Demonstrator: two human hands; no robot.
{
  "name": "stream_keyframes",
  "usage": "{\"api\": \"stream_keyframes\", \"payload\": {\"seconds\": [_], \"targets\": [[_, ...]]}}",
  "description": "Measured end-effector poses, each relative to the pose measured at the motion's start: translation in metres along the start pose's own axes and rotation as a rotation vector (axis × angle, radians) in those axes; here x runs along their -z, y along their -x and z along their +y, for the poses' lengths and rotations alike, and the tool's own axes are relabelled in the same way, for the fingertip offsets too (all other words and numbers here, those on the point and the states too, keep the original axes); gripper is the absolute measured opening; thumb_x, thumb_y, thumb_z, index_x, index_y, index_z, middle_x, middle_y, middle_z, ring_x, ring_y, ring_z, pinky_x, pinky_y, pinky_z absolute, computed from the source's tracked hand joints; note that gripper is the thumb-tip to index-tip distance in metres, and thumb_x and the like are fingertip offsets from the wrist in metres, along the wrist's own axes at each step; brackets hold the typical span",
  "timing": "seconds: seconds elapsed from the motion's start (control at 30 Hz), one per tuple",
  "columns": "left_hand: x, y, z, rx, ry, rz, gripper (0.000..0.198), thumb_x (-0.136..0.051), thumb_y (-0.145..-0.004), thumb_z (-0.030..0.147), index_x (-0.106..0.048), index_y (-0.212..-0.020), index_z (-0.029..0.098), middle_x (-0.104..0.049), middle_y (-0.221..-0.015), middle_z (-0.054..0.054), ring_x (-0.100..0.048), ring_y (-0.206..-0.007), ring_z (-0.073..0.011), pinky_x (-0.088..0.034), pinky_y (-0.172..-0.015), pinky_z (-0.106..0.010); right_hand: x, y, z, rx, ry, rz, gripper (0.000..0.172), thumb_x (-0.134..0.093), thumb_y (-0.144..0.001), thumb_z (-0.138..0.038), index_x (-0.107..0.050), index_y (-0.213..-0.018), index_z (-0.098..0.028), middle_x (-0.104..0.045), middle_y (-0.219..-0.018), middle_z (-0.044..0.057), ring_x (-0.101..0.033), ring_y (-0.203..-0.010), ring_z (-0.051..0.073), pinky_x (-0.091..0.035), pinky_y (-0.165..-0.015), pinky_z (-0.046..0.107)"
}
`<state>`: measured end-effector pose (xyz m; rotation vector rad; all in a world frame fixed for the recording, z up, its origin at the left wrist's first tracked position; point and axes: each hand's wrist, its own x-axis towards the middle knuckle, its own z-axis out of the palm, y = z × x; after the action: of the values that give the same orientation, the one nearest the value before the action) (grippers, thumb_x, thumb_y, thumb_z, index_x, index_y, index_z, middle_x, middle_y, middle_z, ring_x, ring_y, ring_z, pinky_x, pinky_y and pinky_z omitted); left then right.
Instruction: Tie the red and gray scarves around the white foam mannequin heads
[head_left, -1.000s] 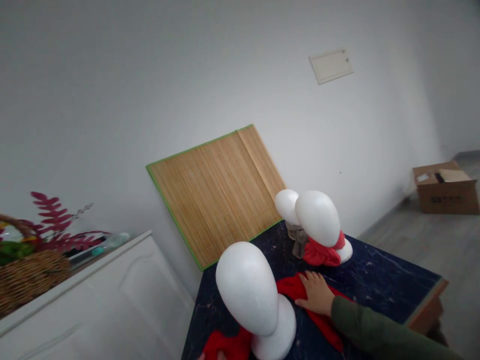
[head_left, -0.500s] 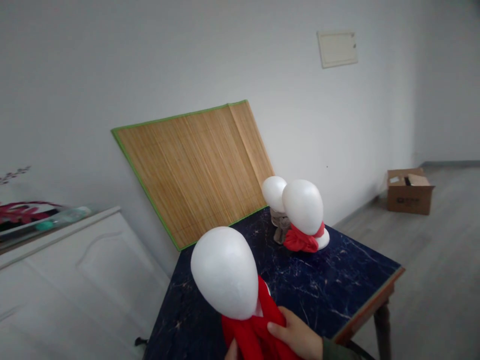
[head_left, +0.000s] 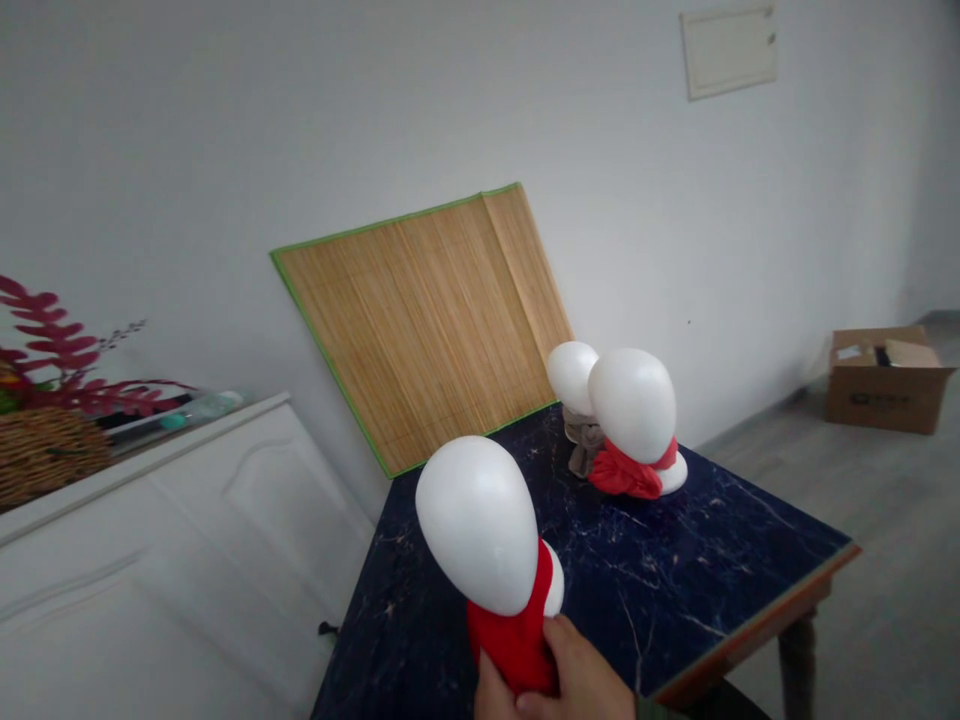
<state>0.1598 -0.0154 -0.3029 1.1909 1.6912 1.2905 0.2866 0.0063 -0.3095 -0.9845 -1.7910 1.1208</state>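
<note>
The nearest white mannequin head [head_left: 476,525] stands on the dark marbled table [head_left: 420,600], its white base [head_left: 555,578] partly showing. A red scarf [head_left: 510,645] goes round its neck. My right hand [head_left: 581,675] is closed on the scarf at the front right, thumb and fingers pressed on the cloth. My left hand [head_left: 493,692] pinches the scarf at its lower left; most of this hand is cut off by the bottom edge. Farther back is another white mannequin head [head_left: 634,405] with a red scarf [head_left: 626,473] bunched round its neck.
Behind them is a third white head [head_left: 572,376] with a grey-brown scarf [head_left: 585,445]. A green-edged bamboo mat [head_left: 435,330] leans on the wall. At left, a white cabinet [head_left: 195,500] bears a wicker basket [head_left: 52,455] and red leaves. A cardboard box [head_left: 885,395] sits on the floor.
Both hands have drawn closer together on the red scarf, which now lies narrower and tighter at the neck. The view has turned left, showing more of the cabinet and basket.
</note>
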Motion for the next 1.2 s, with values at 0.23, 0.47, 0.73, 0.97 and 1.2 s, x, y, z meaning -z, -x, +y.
{"api": "stream_keyframes", "payload": {"seconds": [0.23, 0.47, 0.73, 0.97, 1.2], "targets": [[0.025, -0.015, -0.010, 0.045, 0.247, 0.187, 0.063, -0.072, -0.050, 0.031, -0.051, -0.108, 0.014, -0.064, -0.099, -0.011, -0.057, -0.099, -0.0301, -0.042, -0.090, -0.043, 0.036, -0.018, 0.013, -0.005, 0.353, 0.192, 0.041, -0.040, -0.068, -0.011, -0.052, -0.106, -0.016, -0.062, -0.097, 0.007, -0.057, -0.090, 0.017, -0.040, -0.081, 0.026], [0.071, -0.037, -0.015, -0.039, 0.076, 0.246, 0.059, -0.066, -0.061, 0.038, -0.048, -0.113, 0.017, -0.057, -0.114, -0.010, -0.047, -0.113, -0.0279, -0.036, -0.098, -0.042, 0.059, -0.044, 0.031, -0.077, 0.628, 0.252, 0.045, -0.037, -0.074, -0.018, -0.051, -0.116, -0.009, -0.052, -0.119, 0.014, -0.041, -0.115, 0.027, -0.026, -0.100, 0.042], [-0.017, -0.028, -0.014, -0.323, -0.138, 0.038, 0.058, -0.071, -0.052, 0.033, -0.053, -0.104, 0.012, -0.050, -0.116, -0.018, -0.032, -0.121, -0.0366, -0.020, -0.103, -0.048, 0.065, -0.027, 0.024, -0.040, 0.448, 0.275, 0.050, -0.034, -0.071, -0.011, -0.048, -0.120, -0.009, -0.055, -0.116, 0.012, -0.046, -0.111, 0.020, -0.027, -0.102, 0.035], [-0.112, 0.007, 0.011, -0.275, 0.067, -0.439, 0.073, -0.073, -0.051, 0.026, -0.047, -0.119, 0.014, -0.032, -0.135, -0.017, -0.009, -0.130, -0.0363, -0.005, -0.106, -0.042, 0.179, 0.034, 0.065, -0.109, 0.521, 0.598, 0.045, -0.032, -0.073, -0.019, -0.055, -0.111, -0.010, -0.057, -0.113, 0.011, -0.049, -0.107, 0.021, -0.033, -0.098, 0.037], [-0.186, 0.010, 0.036, -0.325, -0.103, -0.605, 0.090, -0.068, -0.058, 0.028, -0.024, -0.134, 0.011, -0.016, -0.143, -0.016, -0.002, -0.131, -0.0328, 0.003, -0.104, -0.038, 0.265, 0.051, 0.086, -0.100, 0.564, 0.548, 0.042, -0.030, -0.078, -0.029, -0.061, -0.101, -0.012, -0.061, -0.106, 0.013, -0.054, -0.101, 0.024, -0.039, -0.090, 0.036]]}}
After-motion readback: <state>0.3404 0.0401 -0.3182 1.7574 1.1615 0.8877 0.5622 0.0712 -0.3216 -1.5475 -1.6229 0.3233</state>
